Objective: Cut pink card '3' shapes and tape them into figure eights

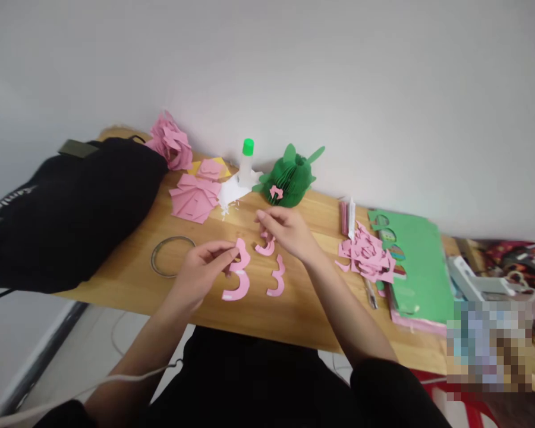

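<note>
My left hand [200, 267] pinches a large pink scalloped paper cutout [239, 286] between thumb and forefinger, low over the wooden table. White strips show on the cutout's surface. To its right, my right hand [288, 232] is closed with thumb and fingertips together; whatever it may hold is too small to make out. Just beneath those fingers is a smaller pink curved cutout [266, 248], partly hidden by the hand. A similar wavy pink cutout [276, 279] lies on the table between my forearms. A grey tape ring [154, 261] lies left of my left hand.
Behind my hands stand a green-capped glue stick [246, 163] and a green honeycomb paper ball [289, 181]. Folded pink paper [196, 199] lies left, near a black bag [80, 214]. Pink scraps [368, 254], a craft knife [371, 294] and green sheets [421, 261] lie right.
</note>
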Demonstrator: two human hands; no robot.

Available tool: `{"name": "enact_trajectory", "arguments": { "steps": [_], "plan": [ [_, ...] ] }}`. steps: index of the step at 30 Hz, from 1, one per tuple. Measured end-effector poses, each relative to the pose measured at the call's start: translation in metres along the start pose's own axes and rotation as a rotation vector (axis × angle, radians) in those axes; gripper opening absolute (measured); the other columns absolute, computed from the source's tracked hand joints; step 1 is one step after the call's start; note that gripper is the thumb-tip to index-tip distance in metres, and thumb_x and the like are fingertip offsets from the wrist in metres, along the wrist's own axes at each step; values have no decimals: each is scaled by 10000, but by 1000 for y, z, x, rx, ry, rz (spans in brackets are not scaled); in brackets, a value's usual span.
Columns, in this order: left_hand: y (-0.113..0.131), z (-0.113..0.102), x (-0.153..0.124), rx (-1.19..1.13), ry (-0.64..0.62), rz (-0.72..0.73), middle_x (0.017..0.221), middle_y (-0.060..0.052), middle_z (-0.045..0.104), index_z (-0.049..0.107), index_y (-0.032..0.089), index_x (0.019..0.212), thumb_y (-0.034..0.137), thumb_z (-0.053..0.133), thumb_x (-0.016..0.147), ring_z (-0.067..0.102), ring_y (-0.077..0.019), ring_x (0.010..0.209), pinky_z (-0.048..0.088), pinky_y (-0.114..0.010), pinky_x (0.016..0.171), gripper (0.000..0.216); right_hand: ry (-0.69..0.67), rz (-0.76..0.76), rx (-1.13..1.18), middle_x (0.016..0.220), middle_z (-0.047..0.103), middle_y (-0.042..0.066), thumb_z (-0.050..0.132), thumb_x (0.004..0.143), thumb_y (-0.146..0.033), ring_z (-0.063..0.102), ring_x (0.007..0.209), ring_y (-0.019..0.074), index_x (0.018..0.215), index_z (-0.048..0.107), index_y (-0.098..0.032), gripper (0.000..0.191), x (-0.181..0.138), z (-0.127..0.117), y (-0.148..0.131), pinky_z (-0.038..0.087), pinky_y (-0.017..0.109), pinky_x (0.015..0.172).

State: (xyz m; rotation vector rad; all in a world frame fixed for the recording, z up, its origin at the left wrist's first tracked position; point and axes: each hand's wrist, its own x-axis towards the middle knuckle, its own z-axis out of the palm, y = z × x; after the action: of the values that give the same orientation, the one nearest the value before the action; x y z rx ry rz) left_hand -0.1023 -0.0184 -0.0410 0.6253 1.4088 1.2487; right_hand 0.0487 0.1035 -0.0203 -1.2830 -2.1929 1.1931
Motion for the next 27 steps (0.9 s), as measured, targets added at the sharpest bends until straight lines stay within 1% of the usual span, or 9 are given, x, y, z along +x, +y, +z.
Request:
{"name": "enact_trajectory", "arguments": {
  "steps": [3,5,8,12,15,18,20,24,27],
  "plan": [
    [1,14,0,33,-87,59,674,-15,695,735,161,759,336,782,679,542,-99,537,474,-228,550,198,-27,-16,160,653,641,10,523,931,-498,554,520,98,694,639,-161,429,-49,-6,4,437,226,519],
    [0,25,-1,46,-131,69,678,-12,697,732,158,774,324,758,696,554,-98,532,481,-226,545,186,-55,27,243,648,634,-1,572,904,-493,530,510,90,733,653,-162,382,-74,-4,5,422,218,498],
    [0,41,-5,58,-169,87,698,-10,705,729,161,798,305,734,716,581,-98,539,497,-220,542,166,58,96,274,625,612,-19,647,856,-415,491,494,76,756,652,-161,273,-97,0,7,383,199,464],
    [6,59,-10,121,-212,158,699,-9,718,729,167,801,291,699,743,598,-100,517,533,-226,544,140,278,67,262,612,615,-24,663,827,-322,473,460,62,720,646,-164,192,-110,-3,7,370,190,443],
    [10,68,-11,140,-242,177,743,-19,740,737,170,854,311,691,753,653,-127,582,560,-241,579,179,382,60,333,600,623,-19,689,797,-326,484,456,69,715,657,-166,183,-114,-11,8,375,193,429],
    [10,73,-11,180,-309,154,817,-42,758,740,168,871,339,688,764,696,-167,718,574,-264,649,208,411,106,462,537,590,-32,711,778,-366,460,425,70,714,660,-167,215,-117,-17,11,344,189,398],
    [9,76,-11,223,-364,146,833,-48,758,742,170,861,338,684,775,693,-175,766,565,-268,675,198,425,122,529,524,578,-38,722,769,-368,451,419,66,704,659,-168,220,-117,-18,13,331,183,392],
    [9,81,-10,240,-435,122,730,-32,725,736,170,791,349,658,803,652,-147,680,521,-240,601,195,445,124,578,507,531,-57,724,770,-365,426,406,58,691,651,-170,223,-117,-17,19,324,180,387],
    [11,85,-9,189,-498,68,668,-23,709,717,170,723,354,615,835,639,-130,625,513,-222,566,239,496,111,489,593,580,-43,711,797,-356,454,421,60,757,647,-171,199,-120,-18,22,356,189,393]
  ]
}}
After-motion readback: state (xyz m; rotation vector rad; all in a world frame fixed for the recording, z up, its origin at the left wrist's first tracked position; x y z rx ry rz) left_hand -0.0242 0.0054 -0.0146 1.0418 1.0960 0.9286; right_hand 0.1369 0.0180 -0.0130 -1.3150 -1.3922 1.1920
